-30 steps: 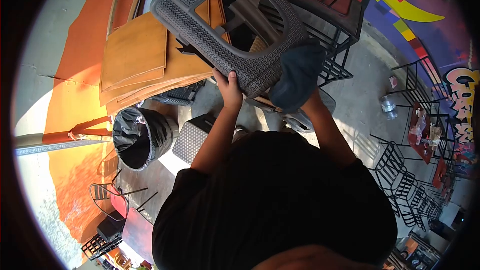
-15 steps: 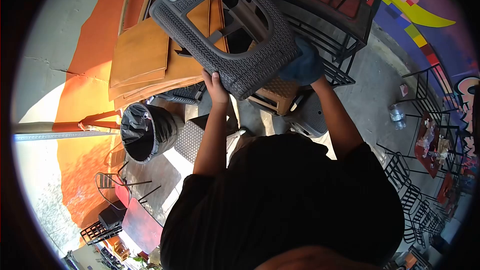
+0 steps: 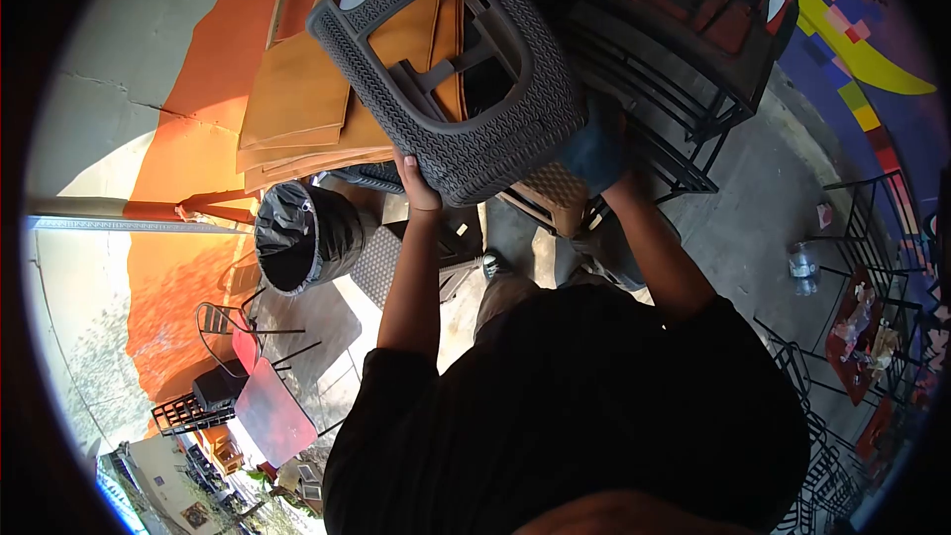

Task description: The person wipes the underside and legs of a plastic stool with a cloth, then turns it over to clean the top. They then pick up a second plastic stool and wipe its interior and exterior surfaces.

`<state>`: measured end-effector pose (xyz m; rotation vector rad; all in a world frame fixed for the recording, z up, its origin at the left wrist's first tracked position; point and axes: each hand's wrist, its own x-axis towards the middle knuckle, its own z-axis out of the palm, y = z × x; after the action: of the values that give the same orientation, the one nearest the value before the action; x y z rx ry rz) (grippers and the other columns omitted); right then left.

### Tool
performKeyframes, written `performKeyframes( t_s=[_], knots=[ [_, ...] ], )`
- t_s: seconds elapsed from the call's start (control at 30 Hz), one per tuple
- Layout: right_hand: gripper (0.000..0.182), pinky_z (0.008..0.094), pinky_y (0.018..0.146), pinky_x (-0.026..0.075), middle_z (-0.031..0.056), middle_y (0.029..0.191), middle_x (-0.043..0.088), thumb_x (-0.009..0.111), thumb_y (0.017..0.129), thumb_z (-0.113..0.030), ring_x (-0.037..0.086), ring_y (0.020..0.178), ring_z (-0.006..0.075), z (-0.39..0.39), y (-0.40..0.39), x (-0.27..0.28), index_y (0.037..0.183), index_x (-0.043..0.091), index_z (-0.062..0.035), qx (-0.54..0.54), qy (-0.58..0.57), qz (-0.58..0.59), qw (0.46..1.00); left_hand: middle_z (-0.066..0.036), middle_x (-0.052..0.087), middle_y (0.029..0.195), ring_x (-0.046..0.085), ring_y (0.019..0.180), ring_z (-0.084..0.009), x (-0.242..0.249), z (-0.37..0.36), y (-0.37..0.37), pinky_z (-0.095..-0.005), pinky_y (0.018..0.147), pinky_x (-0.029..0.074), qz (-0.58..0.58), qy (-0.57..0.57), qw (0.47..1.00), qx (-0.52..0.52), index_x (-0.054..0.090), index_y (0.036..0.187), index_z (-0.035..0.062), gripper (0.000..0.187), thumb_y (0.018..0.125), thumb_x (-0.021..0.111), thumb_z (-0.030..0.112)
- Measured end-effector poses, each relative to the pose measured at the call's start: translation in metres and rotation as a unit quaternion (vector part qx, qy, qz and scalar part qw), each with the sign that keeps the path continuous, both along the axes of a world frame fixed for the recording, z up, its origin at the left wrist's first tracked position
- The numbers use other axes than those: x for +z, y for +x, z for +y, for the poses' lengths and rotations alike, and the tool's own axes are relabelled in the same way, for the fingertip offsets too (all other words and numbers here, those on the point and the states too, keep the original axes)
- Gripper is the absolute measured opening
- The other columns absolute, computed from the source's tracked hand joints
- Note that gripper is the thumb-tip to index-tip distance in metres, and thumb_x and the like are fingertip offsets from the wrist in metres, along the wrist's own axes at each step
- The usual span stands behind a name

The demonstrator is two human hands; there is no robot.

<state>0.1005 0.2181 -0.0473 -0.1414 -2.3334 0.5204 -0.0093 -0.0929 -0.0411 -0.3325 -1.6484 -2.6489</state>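
Note:
A dark grey plastic stool (image 3: 475, 154) with a woven texture and large side cut-outs is held up, tilted, in front of me. My left hand (image 3: 419, 188) grips its lower left edge, thumb on the outer face. At the stool's right side, my right hand (image 3: 616, 188) is pressed into a dark blue cloth (image 3: 597, 144); its fingers are hidden by the cloth. Below the held stool, a brown woven-pattern stool (image 3: 557, 196) stands near my legs. A grey stool (image 3: 384, 263) is on the floor to the left.
A bin lined with a black bag (image 3: 332, 238) stands to the left. Orange-brown sheets (image 3: 297, 104) lean behind the stool. Black metal frames (image 3: 684, 99) are stacked at the back right. A plastic bottle (image 3: 803, 267) is on the floor, near a red table (image 3: 845, 352) holding litter.
The held stool has turned slightly and sits a little lower in view. My right hand and the blue cloth have shifted left and down along its side. The camera view has shifted too.

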Motion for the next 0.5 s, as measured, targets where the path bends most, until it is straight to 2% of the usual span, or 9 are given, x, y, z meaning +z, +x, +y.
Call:
performKeyframes(
  t_s=[0.03, 0.07, 0.17, 0.27, 0.3, 0.37, 0.4, 0.47, 0.5],
  knots=[
    [0.069, 0.0514, 0.116, 0.032, 0.0221, 0.141, 0.053, 0.076, 0.081, -0.024, 0.047, 0.133, 0.0396, -0.009, 0.008, 0.032, 0.141, 0.05, 0.0015, 0.005, 0.033, 0.01, 0.999, -0.011, 0.046, 0.15, 0.048, 0.136, -0.028, -0.007, -0.003, -0.003, -0.0423, 0.116, 0.036, 0.017, 0.0, 1.0, -0.02, 0.032, 0.155, 0.0084, 0.069, 0.1, 0.047, 0.046],
    [0.067, 0.0514, 0.116, 0.032, 0.0216, 0.141, 0.052, 0.074, 0.083, -0.022, 0.047, 0.133, 0.0396, -0.018, 0.015, 0.052, 0.141, 0.05, 0.0011, 0.01, 0.066, 0.02, 0.998, -0.012, 0.045, 0.151, 0.047, 0.136, -0.0278, -0.008, -0.004, -0.003, -0.0416, 0.116, 0.036, 0.018, 0.006, 0.999, -0.026, 0.028, 0.157, 0.0068, 0.071, 0.099, 0.047, 0.044],
    [0.052, 0.0455, 0.119, 0.031, 0.0213, 0.142, 0.052, 0.065, 0.089, -0.015, 0.047, 0.135, 0.0408, -0.041, 0.025, 0.071, 0.138, 0.054, -0.0002, 0.156, -0.002, 0.078, 0.985, -0.015, 0.04, 0.154, 0.045, 0.138, -0.0271, -0.007, -0.009, -0.001, -0.0395, 0.117, 0.034, 0.016, 0.02, 0.998, -0.051, 0.017, 0.16, 0.004, 0.079, 0.099, 0.049, 0.042],
    [0.053, 0.0432, 0.118, 0.032, 0.0195, 0.143, 0.053, 0.067, 0.088, -0.018, 0.048, 0.135, 0.0351, -0.043, 0.021, 0.091, 0.136, 0.056, -0.0013, 0.159, 0.014, 0.018, 0.987, -0.015, 0.039, 0.155, 0.043, 0.139, -0.0272, -0.008, -0.009, 0.001, -0.0393, 0.117, 0.033, 0.019, 0.002, 0.998, -0.06, 0.016, 0.161, 0.0038, 0.079, 0.099, 0.05, 0.04],
    [0.051, 0.0426, 0.117, 0.033, 0.0191, 0.141, 0.054, 0.068, 0.088, -0.019, 0.049, 0.134, 0.0336, -0.043, 0.018, 0.097, 0.135, 0.057, -0.0017, 0.155, 0.018, -0.001, 0.988, -0.015, 0.036, 0.157, 0.04, 0.141, -0.0273, -0.014, -0.011, -0.004, -0.039, 0.119, 0.029, 0.013, -0.002, 0.998, -0.061, 0.015, 0.161, 0.002, 0.078, 0.1, 0.049, 0.037],
    [0.046, 0.0421, 0.113, 0.038, 0.0191, 0.134, 0.059, 0.069, 0.086, -0.019, 0.054, 0.128, 0.032, -0.033, -0.006, 0.107, 0.128, 0.061, -0.0027, 0.13, 0.023, -0.031, 0.991, -0.013, 0.039, 0.156, 0.041, 0.141, -0.0271, -0.018, -0.014, -0.009, -0.04, 0.119, 0.03, 0.021, -0.03, 0.996, -0.076, 0.02, 0.16, 0.0046, 0.074, 0.101, 0.047, 0.042],
    [0.041, 0.0428, 0.11, 0.04, 0.0196, 0.128, 0.061, 0.069, 0.085, -0.019, 0.057, 0.123, 0.0333, -0.031, -0.016, 0.12, 0.123, 0.063, -0.0029, 0.125, 0.04, -0.014, 0.991, -0.011, 0.04, 0.156, 0.041, 0.141, -0.027, -0.018, -0.014, -0.012, -0.0405, 0.119, 0.031, 0.027, -0.044, 0.995, -0.084, 0.023, 0.159, 0.0059, 0.073, 0.102, 0.046, 0.044],
    [0.032, 0.0442, 0.103, 0.045, 0.0205, 0.116, 0.065, 0.07, 0.084, -0.018, 0.061, 0.114, 0.0359, -0.03, -0.037, 0.151, 0.112, 0.067, -0.0033, 0.115, 0.073, 0.019, 0.99, -0.013, 0.037, 0.157, 0.038, 0.143, -0.0263, -0.008, -0.007, -0.011, -0.0389, 0.12, 0.027, 0.041, -0.037, 0.994, -0.093, 0.02, 0.159, 0.002, 0.073, 0.102, 0.045, 0.04],
    [0.022, 0.0477, 0.093, 0.048, 0.0228, 0.106, 0.066, 0.069, 0.082, -0.016, 0.063, 0.105, 0.0402, -0.026, -0.055, 0.157, 0.1, 0.067, -0.0029, 0.11, 0.092, -0.024, 0.989, -0.013, 0.036, 0.157, 0.037, 0.144, -0.0262, -0.009, -0.007, -0.012, -0.0386, 0.12, 0.026, 0.043, -0.043, 0.993, -0.1, 0.02, 0.159, 0.0017, 0.073, 0.102, 0.045, 0.04]
  ],
)
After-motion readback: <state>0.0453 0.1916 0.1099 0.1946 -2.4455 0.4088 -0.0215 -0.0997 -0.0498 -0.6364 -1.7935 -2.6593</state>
